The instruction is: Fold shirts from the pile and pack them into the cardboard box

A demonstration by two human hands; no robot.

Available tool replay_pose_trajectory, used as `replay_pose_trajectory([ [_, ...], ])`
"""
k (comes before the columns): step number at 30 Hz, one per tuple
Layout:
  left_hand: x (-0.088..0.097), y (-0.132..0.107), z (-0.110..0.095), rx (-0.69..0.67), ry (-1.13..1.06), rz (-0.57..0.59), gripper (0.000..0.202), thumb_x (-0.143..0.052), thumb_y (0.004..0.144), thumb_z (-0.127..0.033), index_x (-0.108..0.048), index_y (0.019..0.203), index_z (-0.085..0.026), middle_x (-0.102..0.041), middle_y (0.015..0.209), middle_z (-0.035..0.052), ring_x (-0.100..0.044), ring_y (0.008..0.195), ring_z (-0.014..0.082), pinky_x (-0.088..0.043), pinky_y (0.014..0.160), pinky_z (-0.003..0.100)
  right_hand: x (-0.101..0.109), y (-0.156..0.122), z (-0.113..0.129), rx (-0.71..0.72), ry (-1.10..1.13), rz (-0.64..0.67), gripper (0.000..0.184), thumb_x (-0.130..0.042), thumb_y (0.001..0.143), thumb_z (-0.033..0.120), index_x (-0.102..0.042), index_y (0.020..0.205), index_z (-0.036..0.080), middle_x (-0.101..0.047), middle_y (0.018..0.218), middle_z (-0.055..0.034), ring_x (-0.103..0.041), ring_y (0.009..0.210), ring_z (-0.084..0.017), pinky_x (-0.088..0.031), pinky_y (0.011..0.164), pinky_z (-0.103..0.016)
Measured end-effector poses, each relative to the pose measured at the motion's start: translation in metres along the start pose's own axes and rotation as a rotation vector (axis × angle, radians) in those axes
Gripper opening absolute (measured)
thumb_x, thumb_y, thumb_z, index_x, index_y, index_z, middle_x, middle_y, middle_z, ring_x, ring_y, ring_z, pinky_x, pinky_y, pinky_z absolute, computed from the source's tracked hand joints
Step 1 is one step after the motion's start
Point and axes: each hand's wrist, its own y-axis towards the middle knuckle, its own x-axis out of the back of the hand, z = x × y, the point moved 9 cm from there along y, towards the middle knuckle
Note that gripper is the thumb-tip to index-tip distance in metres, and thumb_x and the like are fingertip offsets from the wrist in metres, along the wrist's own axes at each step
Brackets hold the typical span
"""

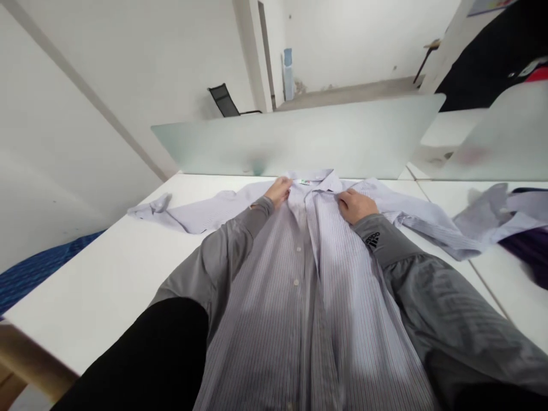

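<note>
A striped, pale lilac button-up shirt (265,308) lies spread face up on the white table (107,274), its collar at the far end and its sleeves stretched out to both sides. The front hangs unbuttoned near the top, and a small label shows inside the collar. My left hand (279,191) pinches the cloth at the left of the collar, fingers closed. On the other side, my right hand (356,205) is closed on the shirt just below the right collar point; its fingertips are partly hidden.
A frosted glass divider (291,140) runs along the table's far edge. More clothing, including a dark purple garment (528,254), lies at the right near the shirt's sleeve. Behind the divider stand a black chair (225,101) and a person in black (492,57).
</note>
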Motion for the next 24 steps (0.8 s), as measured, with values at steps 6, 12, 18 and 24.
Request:
replay_pose_trajectory([
  [6,0.0,-0.096,-0.03,-0.141,0.258,0.12,0.017,-0.059,0.08,-0.017,-0.062,0.097,-0.018,-0.062,0.116,0.0087,-0.05,0.12,0.0235,-0.031,0.11,0.035,0.003,0.003,0.001,-0.014,0.02,0.099,0.039,-0.038,0.09,0.025,-0.065,0.117,0.015,-0.062,0.114,-0.0156,-0.06,0.093,-0.024,-0.04,0.073,-0.032],
  [12,-0.004,-0.222,-0.022,-0.452,0.68,0.491,0.042,-0.057,0.085,-0.034,-0.058,0.125,-0.021,-0.043,0.146,0.0122,-0.035,0.137,0.0292,-0.023,0.115,0.044,0.051,-0.042,0.025,-0.031,0.082,0.182,0.038,-0.052,0.079,0.02,-0.067,0.114,0.017,-0.069,0.108,-0.009,-0.065,0.085,-0.019,-0.045,0.078,-0.028],
  [18,0.004,-0.258,-0.013,-0.588,0.904,0.495,0.049,-0.037,0.096,-0.043,-0.041,0.143,-0.029,-0.036,0.153,0.0062,-0.026,0.142,0.0309,-0.016,0.115,0.051,0.092,-0.174,0.115,-0.089,0.481,0.289,0.031,-0.051,0.085,0.046,-0.065,0.083,0.019,-0.064,0.062,0.0001,-0.059,0.056,-0.015,-0.043,0.059,-0.026],
  [24,0.003,-0.253,-0.012,-0.595,0.944,0.48,0.053,-0.034,0.097,-0.045,-0.042,0.143,-0.02,-0.037,0.151,0.0114,-0.03,0.139,0.0337,-0.021,0.112,0.054,0.084,-0.239,0.157,-0.146,0.37,0.32,0.026,-0.06,0.074,0.022,-0.063,0.098,0.014,-0.062,0.066,0.0001,-0.058,0.062,-0.016,-0.04,0.059,-0.027],
])
